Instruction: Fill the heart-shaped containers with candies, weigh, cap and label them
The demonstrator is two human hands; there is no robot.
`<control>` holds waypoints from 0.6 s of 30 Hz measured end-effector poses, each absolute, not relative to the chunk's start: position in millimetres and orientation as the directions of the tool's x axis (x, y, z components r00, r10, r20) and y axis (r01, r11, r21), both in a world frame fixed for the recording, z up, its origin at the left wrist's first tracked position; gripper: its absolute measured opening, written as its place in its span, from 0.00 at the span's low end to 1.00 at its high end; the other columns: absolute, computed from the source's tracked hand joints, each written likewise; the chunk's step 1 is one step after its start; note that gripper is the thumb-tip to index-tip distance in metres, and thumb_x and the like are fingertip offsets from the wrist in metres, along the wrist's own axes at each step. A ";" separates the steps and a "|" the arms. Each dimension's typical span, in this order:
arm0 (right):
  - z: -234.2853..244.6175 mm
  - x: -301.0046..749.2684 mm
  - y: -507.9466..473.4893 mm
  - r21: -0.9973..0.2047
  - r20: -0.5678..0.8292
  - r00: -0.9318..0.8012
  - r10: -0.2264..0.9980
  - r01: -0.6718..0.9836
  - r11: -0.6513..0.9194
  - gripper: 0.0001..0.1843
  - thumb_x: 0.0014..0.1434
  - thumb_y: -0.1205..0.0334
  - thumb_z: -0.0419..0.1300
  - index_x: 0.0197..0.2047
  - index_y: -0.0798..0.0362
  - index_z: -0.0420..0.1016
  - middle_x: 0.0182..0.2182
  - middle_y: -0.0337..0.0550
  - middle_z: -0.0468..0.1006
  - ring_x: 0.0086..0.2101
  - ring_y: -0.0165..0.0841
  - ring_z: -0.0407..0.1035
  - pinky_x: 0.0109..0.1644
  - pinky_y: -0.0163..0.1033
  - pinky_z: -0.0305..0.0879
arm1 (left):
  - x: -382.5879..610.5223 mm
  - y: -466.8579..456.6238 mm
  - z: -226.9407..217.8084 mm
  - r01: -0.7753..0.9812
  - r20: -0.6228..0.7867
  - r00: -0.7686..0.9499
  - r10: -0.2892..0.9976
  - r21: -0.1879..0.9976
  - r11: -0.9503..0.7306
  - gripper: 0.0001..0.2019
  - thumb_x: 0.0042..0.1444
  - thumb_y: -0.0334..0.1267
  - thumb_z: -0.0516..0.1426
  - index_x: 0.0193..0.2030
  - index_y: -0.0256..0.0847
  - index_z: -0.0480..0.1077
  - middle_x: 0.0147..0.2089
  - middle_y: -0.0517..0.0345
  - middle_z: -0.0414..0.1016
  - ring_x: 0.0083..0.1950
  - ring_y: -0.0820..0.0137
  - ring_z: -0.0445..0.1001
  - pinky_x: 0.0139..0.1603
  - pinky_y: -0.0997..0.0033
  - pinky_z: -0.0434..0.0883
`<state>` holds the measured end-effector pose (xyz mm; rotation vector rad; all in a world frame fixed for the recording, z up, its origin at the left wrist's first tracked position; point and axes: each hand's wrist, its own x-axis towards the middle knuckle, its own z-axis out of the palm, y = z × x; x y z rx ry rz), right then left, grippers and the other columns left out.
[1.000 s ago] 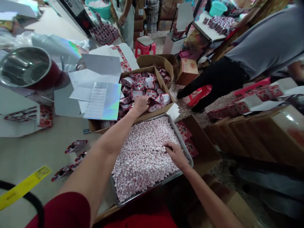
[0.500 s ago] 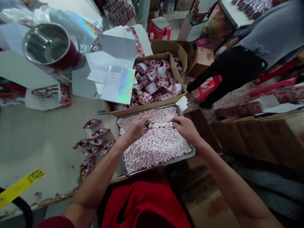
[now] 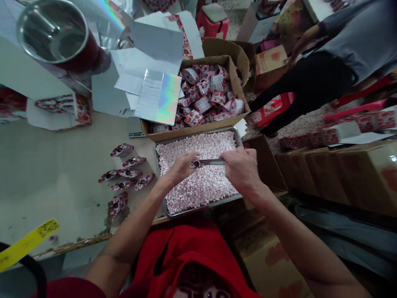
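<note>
I'm in a packing workshop: pellets (image 3: 198, 188) fill a tray (image 3: 204, 206), packets (image 3: 203, 104) a carton (image 3: 198, 131), and boxes (image 3: 336, 178) stand near a co-worker (image 3: 359, 51).

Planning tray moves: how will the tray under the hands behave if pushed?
The tray is likely stiff, being rimmed metal. Probably heavy: small pale pieces cover it. They lie loose, so might spill if jolted.

We can read no full word. Yellow tag (image 3: 29, 245), lower left: square printed code (image 3: 50, 227), remaining marks too blurred for us. Red garment (image 3: 189, 252): pale lettering (image 3: 220, 294), cut off at the lower edge. White labels (image 3: 217, 82) on packets (image 3: 194, 118): print too small.
</note>
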<state>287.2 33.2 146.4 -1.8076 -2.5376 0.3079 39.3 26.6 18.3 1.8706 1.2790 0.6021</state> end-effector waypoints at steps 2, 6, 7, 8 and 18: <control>126.0 323.7 21.3 -0.173 -0.070 -0.221 0.973 0.963 0.206 0.16 0.66 0.68 0.55 0.44 0.49 0.85 0.33 0.48 0.83 0.39 0.41 0.64 0.47 0.47 0.46 | 32.7 19.8 18.8 0.548 -0.052 0.338 0.940 0.823 -0.151 0.23 0.54 0.28 0.67 0.57 0.42 0.72 0.50 0.52 0.83 0.51 0.61 0.82 0.53 0.63 0.75; 39.1 369.8 5.1 -0.188 -0.160 0.057 0.986 0.978 -0.087 0.18 0.65 0.65 0.54 0.43 0.53 0.87 0.33 0.52 0.83 0.36 0.41 0.65 0.43 0.45 0.48 | 21.3 -1.4 28.8 0.588 -0.092 0.249 0.964 0.806 -0.075 0.20 0.54 0.27 0.68 0.53 0.42 0.76 0.51 0.53 0.84 0.53 0.60 0.82 0.56 0.63 0.75; 14.2 365.5 3.8 -0.250 -0.212 0.055 0.976 0.962 -0.108 0.18 0.65 0.63 0.54 0.43 0.55 0.87 0.34 0.53 0.84 0.36 0.41 0.66 0.42 0.44 0.49 | 20.5 -7.4 31.6 0.591 -0.096 0.227 0.969 0.804 -0.059 0.20 0.54 0.26 0.68 0.53 0.43 0.77 0.52 0.53 0.84 0.54 0.60 0.81 0.57 0.63 0.75; -8.1 355.3 3.1 -0.323 -0.252 0.040 0.967 0.938 -0.123 0.19 0.64 0.63 0.54 0.44 0.56 0.87 0.35 0.53 0.84 0.36 0.41 0.67 0.42 0.43 0.51 | 20.3 -13.3 34.0 0.594 -0.095 0.199 0.975 0.804 -0.043 0.20 0.54 0.26 0.68 0.54 0.43 0.77 0.52 0.53 0.84 0.55 0.60 0.81 0.58 0.63 0.75; -6.4 315.6 13.4 -0.828 -0.422 -0.202 0.884 0.484 -0.285 0.16 0.52 0.48 0.63 0.36 0.52 0.82 0.29 0.41 0.81 0.31 0.36 0.72 0.42 0.42 0.67 | -4.3 -42.7 47.4 0.724 -0.087 -0.058 0.995 0.682 0.102 0.18 0.52 0.21 0.65 0.49 0.42 0.78 0.49 0.52 0.83 0.54 0.58 0.78 0.58 0.59 0.74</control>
